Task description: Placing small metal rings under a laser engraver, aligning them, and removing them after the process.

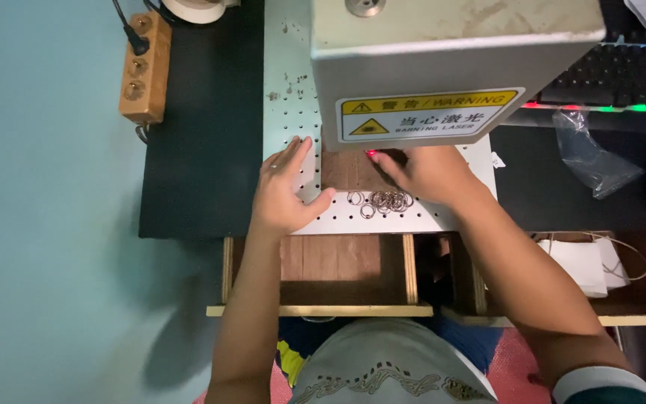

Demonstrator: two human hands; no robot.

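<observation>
small brown wooden board [345,170] lies flat on the perforated metal plate [293,112], right under the grey machine head [443,52], which hides its far edge. both hands are on it. right hand [424,170] reaches in from the right, fingertips pressed on the board's top near a red light dot [371,153]; fingers curled down, nothing visibly gripped, cannot tell if it pinches anything under the head. left hand [284,191] lies flat and spread on the plate at the board's left edge, thumb stretched along the board's near side, touching it; palm down, not clasping anything.

just in front of the board, on the plate, a loose cluster of small metal rings [386,200], a couple lying apart to the left of the pile. rings sit between the two hands, near the right wrist, not touched as far as i can see.

machine head carries a yellow and white warning sticker [428,114] on its front face.

outward: plate sits on a black mat [203,150]. wooden power strip [143,67] with a black plug at far left of the mat. keyboard with coloured lights [614,75] at upper right, crumpled clear plastic bag [592,157] below it. near edge has open wooden compartments [323,269], the right one holding white tags with string [588,262].
</observation>
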